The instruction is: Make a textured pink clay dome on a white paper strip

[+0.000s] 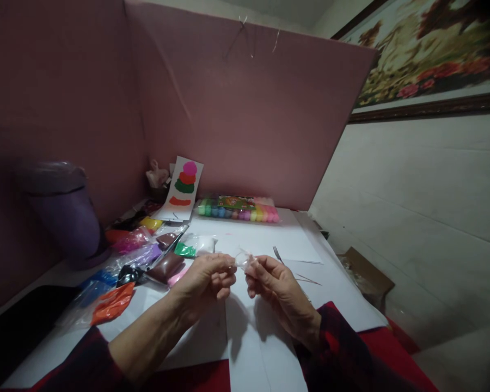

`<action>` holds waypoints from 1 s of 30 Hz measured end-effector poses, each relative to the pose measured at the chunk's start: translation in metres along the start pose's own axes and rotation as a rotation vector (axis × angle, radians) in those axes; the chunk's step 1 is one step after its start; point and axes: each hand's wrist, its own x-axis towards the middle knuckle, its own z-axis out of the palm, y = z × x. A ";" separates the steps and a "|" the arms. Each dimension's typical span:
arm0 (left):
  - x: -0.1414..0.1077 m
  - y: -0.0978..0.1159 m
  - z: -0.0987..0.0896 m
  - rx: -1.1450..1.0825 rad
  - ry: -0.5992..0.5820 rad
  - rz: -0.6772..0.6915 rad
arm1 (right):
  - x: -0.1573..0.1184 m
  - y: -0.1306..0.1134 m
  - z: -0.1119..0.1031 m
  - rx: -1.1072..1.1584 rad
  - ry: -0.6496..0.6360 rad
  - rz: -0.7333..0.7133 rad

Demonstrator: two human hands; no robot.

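Note:
My left hand (209,280) and my right hand (281,288) are raised over the white paper, close together. Between them is a small, crumpled piece of clear plastic (244,258), perhaps a little bag. Both hands pinch it, the left at one edge and the right around its bulk. Whatever may be inside it is too small to make out. Just beyond the left hand lie a bag of white clay (206,244) and a green packet (185,249). A fork (276,252) lies behind the right hand.
Several coloured clay packets, including an orange one (113,304), crowd the left side near a purple bin (65,218). At the back, a painted card (182,188) leans beside a long pack of coloured clay (239,209). A pink panel (245,109) closes off the rear.

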 end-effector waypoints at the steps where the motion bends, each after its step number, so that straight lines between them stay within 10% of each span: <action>1: -0.001 0.001 0.001 0.006 0.015 -0.036 | 0.000 0.001 -0.001 -0.045 0.004 -0.027; 11: -0.004 -0.006 0.003 0.099 -0.144 0.010 | 0.001 0.006 -0.009 -0.271 -0.065 -0.126; 17: -0.004 -0.009 0.006 0.149 -0.117 0.055 | -0.001 0.007 -0.003 -0.373 -0.046 -0.196; 24: -0.001 0.000 0.002 0.091 0.100 -0.193 | -0.002 0.004 -0.010 -0.690 0.105 -0.306; 30: 0.002 -0.008 -0.004 0.622 0.096 0.483 | 0.002 -0.003 -0.013 -0.570 0.136 -0.107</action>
